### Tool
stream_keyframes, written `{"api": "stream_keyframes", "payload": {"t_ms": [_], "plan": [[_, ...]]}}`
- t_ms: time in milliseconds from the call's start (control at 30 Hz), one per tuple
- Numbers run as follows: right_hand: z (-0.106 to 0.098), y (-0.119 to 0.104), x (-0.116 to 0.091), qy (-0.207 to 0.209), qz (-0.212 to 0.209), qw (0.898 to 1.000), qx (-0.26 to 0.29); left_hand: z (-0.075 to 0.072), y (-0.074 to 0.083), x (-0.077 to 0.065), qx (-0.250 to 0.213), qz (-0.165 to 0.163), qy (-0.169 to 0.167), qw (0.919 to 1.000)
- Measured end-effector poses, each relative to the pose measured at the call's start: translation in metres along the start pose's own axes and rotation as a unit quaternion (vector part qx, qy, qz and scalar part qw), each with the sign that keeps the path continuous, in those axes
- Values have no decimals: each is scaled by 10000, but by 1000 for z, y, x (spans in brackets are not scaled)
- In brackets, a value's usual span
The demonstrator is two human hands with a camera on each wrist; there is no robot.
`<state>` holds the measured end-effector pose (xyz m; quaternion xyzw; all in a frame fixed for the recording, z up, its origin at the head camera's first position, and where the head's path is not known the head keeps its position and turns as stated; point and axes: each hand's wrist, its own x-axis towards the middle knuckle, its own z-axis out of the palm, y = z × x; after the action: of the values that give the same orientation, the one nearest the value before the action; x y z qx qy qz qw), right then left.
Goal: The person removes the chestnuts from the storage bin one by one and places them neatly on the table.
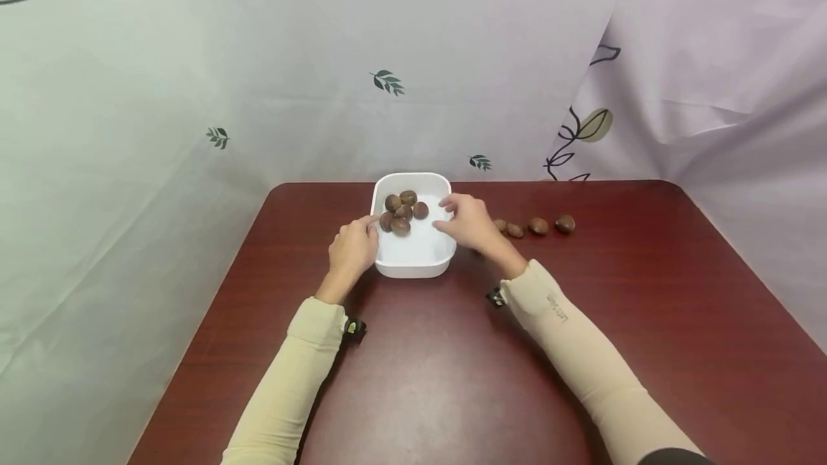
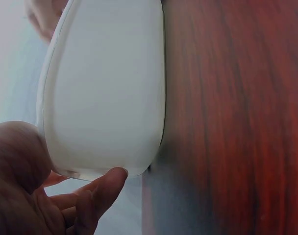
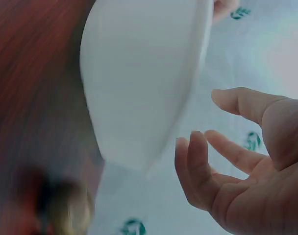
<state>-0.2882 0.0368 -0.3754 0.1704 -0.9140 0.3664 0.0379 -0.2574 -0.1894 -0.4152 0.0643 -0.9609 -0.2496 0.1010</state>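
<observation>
A white rectangular container (image 1: 413, 253) stands at the far side of the table with several brown chestnuts (image 1: 401, 226) gathered in its left part. My left hand (image 1: 352, 248) grips the container's left rim; in the left wrist view, its fingers (image 2: 112, 188) lie against the outer wall. Above the right rim hovers my right hand (image 1: 474, 221), thumb and fingers parted. The right wrist view shows nothing between those fingers (image 3: 198, 156). More chestnuts (image 1: 538, 226) lie in a loose row on the table, right of that hand, which partly hides them.
The dark red wooden table (image 1: 413, 364) ends just behind the container, against a pale curtain (image 1: 310, 56) with leaf prints. Curtain cloth also hangs along both sides. A black wrist camera (image 1: 353, 330) sits at the left cuff, another camera (image 1: 496, 298) at the right.
</observation>
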Motion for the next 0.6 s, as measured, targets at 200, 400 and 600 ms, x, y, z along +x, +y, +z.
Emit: {"api": "stream_keyframes", "payload": {"t_ms": [200, 400, 600], "plan": [[37, -18, 16, -253, -154, 9990, 333, 0, 1, -1, 42, 37, 97, 9999], [60, -28, 28, -391, 8, 9980, 495, -1, 2, 0, 32, 34, 72, 10000], [73, -29, 35, -453, 207, 9986, 202, -1, 0, -1, 25, 54, 48, 10000]]}}
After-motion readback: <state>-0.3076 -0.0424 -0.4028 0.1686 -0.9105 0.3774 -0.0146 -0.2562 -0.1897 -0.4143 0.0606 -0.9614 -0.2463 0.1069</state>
